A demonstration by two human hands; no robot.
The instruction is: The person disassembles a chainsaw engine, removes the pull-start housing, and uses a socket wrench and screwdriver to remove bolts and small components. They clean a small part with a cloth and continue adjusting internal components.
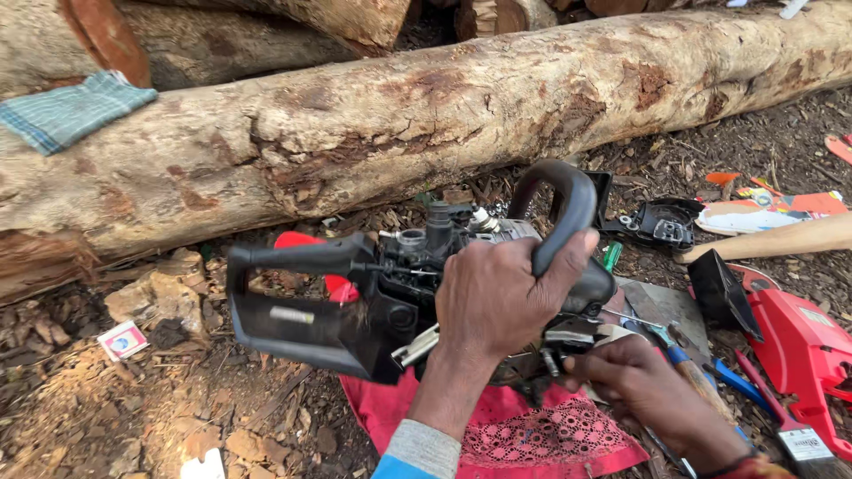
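My left hand (493, 297) clamps the handle of the saw (399, 284) over the red cloth (532, 435), my right hand (635, 381) pinches underneath; loose grip could tip it onto dirt.

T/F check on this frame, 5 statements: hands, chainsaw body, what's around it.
1. The left hand grips the black front handle of the chainsaw body. True.
2. The right hand rests on the big log. False: it is low beside the underside of the chainsaw body, away from the log.
3. A checked cloth lies on the log at upper left. True.
4. The chainsaw body sits over a blue cloth. False: the cloth under it is a red cloth.
5. A red cover lies on the ground to the right. True.
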